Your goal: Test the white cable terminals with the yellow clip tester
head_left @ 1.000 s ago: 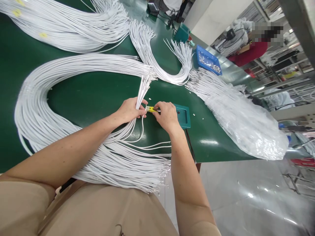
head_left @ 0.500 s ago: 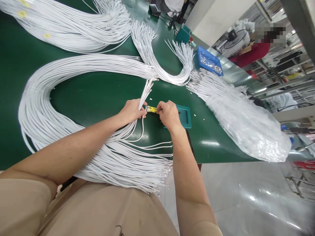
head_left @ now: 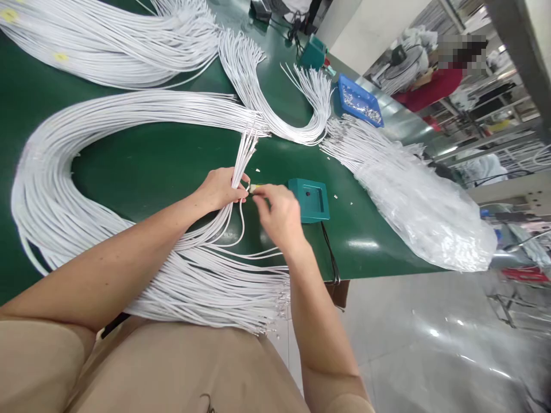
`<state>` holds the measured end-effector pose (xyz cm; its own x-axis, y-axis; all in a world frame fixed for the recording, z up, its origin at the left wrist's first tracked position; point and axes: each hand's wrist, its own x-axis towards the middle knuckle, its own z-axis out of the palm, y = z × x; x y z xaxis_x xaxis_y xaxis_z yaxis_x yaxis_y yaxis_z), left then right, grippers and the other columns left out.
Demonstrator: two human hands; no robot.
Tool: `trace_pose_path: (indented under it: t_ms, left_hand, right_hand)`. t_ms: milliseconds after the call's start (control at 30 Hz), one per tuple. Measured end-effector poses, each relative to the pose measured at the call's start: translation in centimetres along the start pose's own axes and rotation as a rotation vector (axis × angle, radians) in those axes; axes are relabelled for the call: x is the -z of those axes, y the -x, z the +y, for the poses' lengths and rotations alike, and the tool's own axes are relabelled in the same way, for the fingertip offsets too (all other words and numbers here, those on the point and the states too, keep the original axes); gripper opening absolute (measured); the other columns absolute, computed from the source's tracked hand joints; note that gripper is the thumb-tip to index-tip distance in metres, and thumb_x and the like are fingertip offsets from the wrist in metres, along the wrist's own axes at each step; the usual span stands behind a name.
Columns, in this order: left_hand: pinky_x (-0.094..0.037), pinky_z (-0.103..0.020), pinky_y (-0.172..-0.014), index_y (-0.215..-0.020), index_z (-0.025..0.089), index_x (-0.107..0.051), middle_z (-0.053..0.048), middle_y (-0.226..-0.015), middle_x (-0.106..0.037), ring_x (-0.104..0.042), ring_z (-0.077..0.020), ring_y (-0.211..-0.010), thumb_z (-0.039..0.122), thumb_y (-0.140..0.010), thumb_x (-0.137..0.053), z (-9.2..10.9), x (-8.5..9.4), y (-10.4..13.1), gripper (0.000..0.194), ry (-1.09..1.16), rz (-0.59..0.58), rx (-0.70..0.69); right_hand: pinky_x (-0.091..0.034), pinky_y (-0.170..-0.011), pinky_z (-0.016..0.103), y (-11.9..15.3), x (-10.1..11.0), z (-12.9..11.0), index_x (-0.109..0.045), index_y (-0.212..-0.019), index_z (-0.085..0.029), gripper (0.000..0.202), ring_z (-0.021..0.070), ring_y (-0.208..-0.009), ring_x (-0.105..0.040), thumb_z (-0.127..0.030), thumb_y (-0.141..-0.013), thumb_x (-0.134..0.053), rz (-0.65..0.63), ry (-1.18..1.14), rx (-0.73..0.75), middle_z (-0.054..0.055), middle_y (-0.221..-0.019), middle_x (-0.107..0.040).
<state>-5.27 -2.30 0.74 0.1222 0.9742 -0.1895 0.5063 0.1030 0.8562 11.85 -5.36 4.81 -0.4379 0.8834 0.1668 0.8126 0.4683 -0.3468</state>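
My left hand (head_left: 221,188) is closed round a thin bunch of white cables (head_left: 244,152), whose ends point up and away from me. One cable loops down from beside its thumb. Just to the right, my right hand (head_left: 279,213) pinches a small yellow and pale piece (head_left: 256,187), close to the left fingertips. Its fingers mostly cover that piece, so its kind does not show. Below my forearms spreads a thick fan of loose white cables (head_left: 232,292), part of a long bundle (head_left: 47,155) curving round on the left.
A green box (head_left: 321,201) with a cord sits right of my hands on the green table (head_left: 150,155). Further right lie plastic-wrapped cables (head_left: 430,212) and a blue tray (head_left: 360,102) of small parts. More cable bundles (head_left: 129,43) lie behind. A person in red sleeves (head_left: 430,92) is beyond.
My right hand has moved left, closer to my left hand, and now covers most of the yellow piece. More of the green box shows. The whole view has shifted slightly.
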Motion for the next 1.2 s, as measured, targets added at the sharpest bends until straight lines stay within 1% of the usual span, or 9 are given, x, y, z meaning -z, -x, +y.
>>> trace_pose_path:
  t_ms: [133, 267, 467, 667, 733, 833, 967, 1100, 1200]
  left_hand:
    - [-0.051, -0.033, -0.083, -0.111, 0.018, -0.066, 0.000, -0.078, -0.076, -0.070, -0.0204, -0.076, 0.023, -0.067, -0.066, 0.2, 0.7, 0.3, 0.044, 0.075, -0.026, -0.010]
    - [-0.052, -0.034, -0.084, -0.113, 0.015, -0.068, -0.002, -0.079, -0.075, -0.070, -0.0189, -0.076, 0.027, -0.069, -0.070, 0.7, 0.9, 0.6, 0.046, 0.230, -0.059, 0.019]
    - [-0.052, -0.031, -0.077, -0.094, 0.016, -0.072, -0.005, -0.083, -0.072, -0.068, -0.0182, -0.082, 0.031, -0.069, -0.076, 0.7, 0.5, 0.9, 0.030, 0.513, -0.136, 0.066]
    - [-0.049, -0.027, -0.076, -0.094, 0.016, -0.074, -0.004, -0.081, -0.071, -0.065, -0.0134, -0.077, 0.032, -0.075, -0.075, 0.8, 0.1, 1.0, 0.024, 0.650, -0.140, 0.090]
    - [-0.049, -0.027, -0.075, -0.096, 0.016, -0.074, -0.002, -0.078, -0.070, -0.064, -0.0120, -0.073, 0.027, -0.072, -0.077, 0.9, 0.0, 1.0, 0.026, 0.687, -0.144, 0.104]
    - [-0.050, -0.028, -0.075, -0.094, 0.015, -0.072, -0.002, -0.079, -0.069, -0.065, -0.0116, -0.070, 0.026, -0.070, -0.079, 1.0, -0.2, 1.0, 0.027, 0.737, -0.156, 0.125]
    - [-0.051, -0.029, -0.075, -0.093, 0.015, -0.070, -0.002, -0.078, -0.069, -0.066, -0.0131, -0.072, 0.029, -0.071, -0.077, 0.9, -0.5, 1.0, 0.027, 0.676, -0.164, 0.099]
    - [-0.050, -0.030, -0.073, -0.089, 0.016, -0.068, -0.004, -0.081, -0.069, -0.067, -0.0163, -0.077, 0.030, -0.074, -0.073, 1.0, -0.7, 1.1, 0.021, 0.550, -0.137, 0.043]
    - [-0.048, -0.032, -0.074, -0.086, 0.017, -0.068, -0.004, -0.082, -0.069, -0.065, -0.0175, -0.077, 0.032, -0.074, -0.071, 1.2, -0.7, 1.4, 0.019, 0.415, -0.084, 0.002]
  right_hand:
    - [-0.042, -0.081, 0.034, 1.9, -1.8, -3.2, -0.067, -0.093, -0.017, 0.024, 0.0219, -0.091, -0.061, -0.023, -0.097, -0.045, -0.218, 0.100, 0.164, 0.007, -0.092, -0.071]
    - [-0.040, -0.074, 0.036, 3.1, -2.9, -4.5, -0.062, -0.090, -0.016, 0.017, 0.0231, -0.084, -0.060, -0.018, -0.095, -0.046, -0.277, 0.242, 0.229, 0.007, -0.086, -0.067]
    - [-0.043, -0.072, 0.038, 5.4, -3.2, -5.7, -0.058, -0.095, -0.014, 0.012, 0.0248, -0.080, -0.063, -0.017, -0.094, -0.046, -0.360, 0.263, 0.141, 0.009, -0.086, -0.068]
    - [-0.039, -0.058, 0.030, 4.7, -0.2, -5.7, -0.064, -0.082, -0.018, 0.023, 0.0216, -0.068, -0.066, -0.031, -0.094, -0.049, -0.673, 0.021, -0.041, 0.006, -0.073, -0.071]
    - [-0.040, -0.061, 0.029, 3.0, 1.2, -4.0, -0.064, -0.073, -0.020, 0.027, 0.0187, -0.066, -0.065, -0.030, -0.093, -0.049, -0.585, -0.127, -0.199, 0.004, -0.069, -0.070]
    - [-0.043, -0.063, 0.030, 0.7, 2.1, -1.0, -0.063, -0.071, -0.020, 0.035, 0.0168, -0.058, -0.061, -0.038, -0.094, -0.046, -0.239, -0.207, -0.523, 0.005, -0.062, -0.066]
    - [-0.045, -0.063, 0.033, 0.1, 0.3, 0.9, -0.060, -0.056, -0.020, 0.044, 0.0179, -0.053, -0.059, -0.048, -0.089, -0.053, -0.250, -0.210, -0.634, 0.006, -0.052, -0.060]
    - [-0.046, -0.061, 0.030, 0.9, -2.4, 0.2, -0.060, -0.059, -0.020, 0.031, 0.0142, -0.047, -0.057, -0.035, -0.086, -0.056, -0.253, -0.237, -0.696, 0.004, -0.054, -0.064]
    - [-0.046, -0.054, 0.025, 1.7, -2.6, -0.8, -0.058, -0.064, -0.021, 0.025, 0.0117, -0.042, -0.056, -0.032, -0.086, -0.052, -0.216, -0.336, -0.716, 0.001, -0.058, -0.067]
